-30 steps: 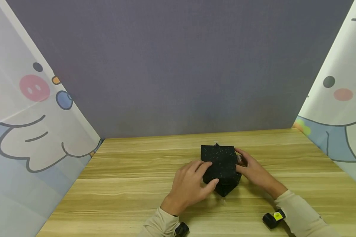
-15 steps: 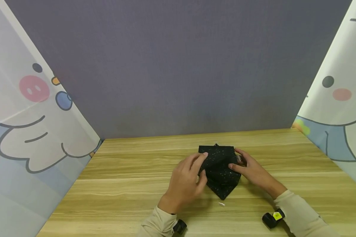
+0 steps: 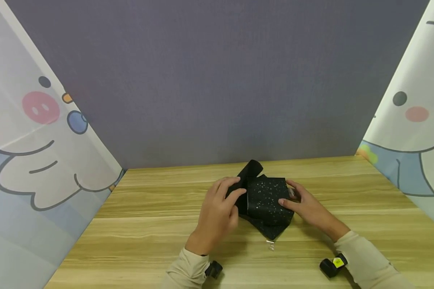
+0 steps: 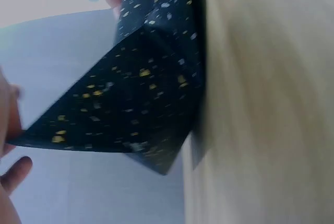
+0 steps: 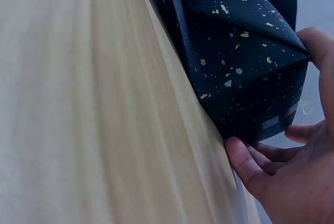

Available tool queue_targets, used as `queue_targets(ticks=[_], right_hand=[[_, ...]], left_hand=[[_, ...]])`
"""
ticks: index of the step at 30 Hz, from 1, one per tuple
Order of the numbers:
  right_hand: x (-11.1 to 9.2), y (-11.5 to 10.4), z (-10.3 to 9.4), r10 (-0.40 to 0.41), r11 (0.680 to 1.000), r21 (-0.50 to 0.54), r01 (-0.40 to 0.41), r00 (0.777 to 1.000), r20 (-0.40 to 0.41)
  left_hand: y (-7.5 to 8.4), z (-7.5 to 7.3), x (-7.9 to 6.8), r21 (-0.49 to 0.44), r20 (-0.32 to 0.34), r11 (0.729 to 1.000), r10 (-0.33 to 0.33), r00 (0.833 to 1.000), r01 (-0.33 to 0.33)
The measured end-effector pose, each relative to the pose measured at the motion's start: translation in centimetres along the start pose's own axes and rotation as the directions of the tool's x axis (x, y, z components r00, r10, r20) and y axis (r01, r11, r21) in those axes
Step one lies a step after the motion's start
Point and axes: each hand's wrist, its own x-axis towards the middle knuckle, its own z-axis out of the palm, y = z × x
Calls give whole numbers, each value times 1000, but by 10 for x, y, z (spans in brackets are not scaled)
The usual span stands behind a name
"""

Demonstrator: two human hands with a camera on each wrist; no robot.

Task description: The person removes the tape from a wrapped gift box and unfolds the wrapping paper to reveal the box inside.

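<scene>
A box-shaped package [image 3: 269, 196] in black paper with white and gold flecks sits on the wooden table. My left hand [image 3: 217, 212] pinches a loose flap of the black wrapping paper [image 3: 251, 170], pulled out left of the package and curling up at the back. In the left wrist view the flap [image 4: 130, 98] stretches as a slanted sheet to the fingertips at the left edge. My right hand [image 3: 312, 208] holds the package's right end, thumb on top. In the right wrist view its fingers [image 5: 245, 164] lie against that end, near a shiny tape strip [image 5: 271, 122].
A small clear piece of tape [image 3: 271, 245] shows at the package's near corner. A grey panel [image 3: 217, 100] stands along the table's back edge. Printed cartoon sheets [image 3: 32, 132] flank the wooden tabletop [image 3: 148, 224] on both sides.
My left hand has moved left, drawing the paper flap off the package's top so it now stands out at the left. The right hand's thumb has shifted onto the top.
</scene>
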Motion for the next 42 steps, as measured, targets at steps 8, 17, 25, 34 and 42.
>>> queue_targets(ticks=[8, 17, 25, 34, 42], right_hand=[[0, 1, 0, -6, 1000, 2, 6, 1000, 3], [-2, -2, -1, 3, 1000, -7, -3, 1000, 10], [-1, 0, -1, -5, 1000, -2, 5, 1000, 8], [-1, 1, -1, -4, 999, 38, 3, 1000, 19], [-1, -2, -2, -36, 999, 28, 36, 999, -8]], left_hand=[[-11, -17, 1, 161, 142, 975, -176, 974, 153], [-14, -34, -2, 380, 313, 872, -435, 844, 309], [-14, -27, -9, 377, 612, 848, -530, 587, 372], [-13, -28, -14, 331, 740, 867, -484, 467, 373], [-8, -22, -14, 314, 820, 846, -471, 325, 432]])
